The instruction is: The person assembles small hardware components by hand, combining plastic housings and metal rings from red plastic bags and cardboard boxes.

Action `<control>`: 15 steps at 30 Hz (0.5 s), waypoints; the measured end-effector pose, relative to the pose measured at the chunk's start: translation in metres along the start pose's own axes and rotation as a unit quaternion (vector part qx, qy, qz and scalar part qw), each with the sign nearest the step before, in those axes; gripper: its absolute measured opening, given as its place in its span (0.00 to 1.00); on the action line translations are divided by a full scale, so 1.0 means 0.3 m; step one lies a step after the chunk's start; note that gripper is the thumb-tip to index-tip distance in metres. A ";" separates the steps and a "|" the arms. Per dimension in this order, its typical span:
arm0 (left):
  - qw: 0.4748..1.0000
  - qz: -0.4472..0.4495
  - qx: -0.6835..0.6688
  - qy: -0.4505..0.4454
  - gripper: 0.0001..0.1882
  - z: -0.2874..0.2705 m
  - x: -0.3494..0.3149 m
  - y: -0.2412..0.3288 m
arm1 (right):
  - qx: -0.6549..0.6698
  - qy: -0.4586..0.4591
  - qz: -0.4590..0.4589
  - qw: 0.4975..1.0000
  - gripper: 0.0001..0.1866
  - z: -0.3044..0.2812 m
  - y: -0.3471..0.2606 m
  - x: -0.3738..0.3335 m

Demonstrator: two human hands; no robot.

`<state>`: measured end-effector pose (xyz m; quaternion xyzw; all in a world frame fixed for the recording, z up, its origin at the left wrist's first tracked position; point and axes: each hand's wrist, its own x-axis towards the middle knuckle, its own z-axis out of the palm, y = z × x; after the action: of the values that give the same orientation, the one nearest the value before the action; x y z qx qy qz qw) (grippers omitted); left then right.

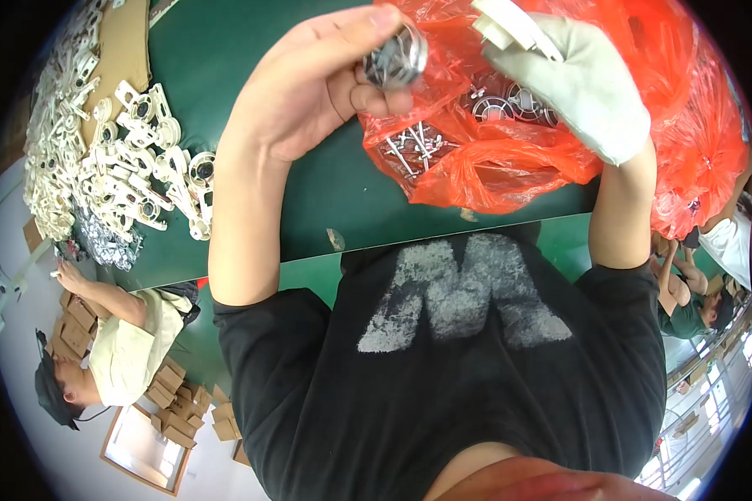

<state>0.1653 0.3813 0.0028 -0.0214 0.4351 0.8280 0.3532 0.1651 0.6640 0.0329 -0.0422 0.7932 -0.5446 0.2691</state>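
My bare left hand is raised over the table, its fingers closed round a small round part with a shiny rim and dark middle, blurred by motion. My right hand, in a pale glove, grips a white plastic part with a round, stepped edge. The two parts are apart from each other. Below and behind the right hand lies an open red plastic bag. Inside it are wire-spoked rings and a bunch of thin metal pins.
A large heap of white plastic parts covers the left of the green table, near cardboard. Another red bag bulges at the right. A person works at far left, others at far right. Cardboard boxes stand behind.
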 end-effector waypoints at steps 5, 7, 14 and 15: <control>0.955 0.249 0.089 0.134 0.13 0.140 0.009 -0.028 | -0.323 0.121 -0.075 0.936 0.19 0.041 -0.045 -0.021; 0.928 0.330 0.158 0.064 0.11 0.205 -0.012 -0.051 | -0.315 0.123 -0.105 0.935 0.19 0.040 -0.034 -0.016; 0.710 0.458 0.532 0.047 0.14 0.136 0.056 -0.088 | -0.369 0.139 -0.148 0.907 0.20 0.068 -0.025 -0.033; 0.711 0.458 0.532 0.045 0.14 0.139 0.055 -0.087 | -0.385 0.152 -0.179 0.892 0.20 0.067 -0.017 -0.031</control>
<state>0.1801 0.4310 0.0045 0.3346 0.7754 0.5180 -0.1362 0.1813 0.6484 0.0357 -0.2002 0.9511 -0.2350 0.0059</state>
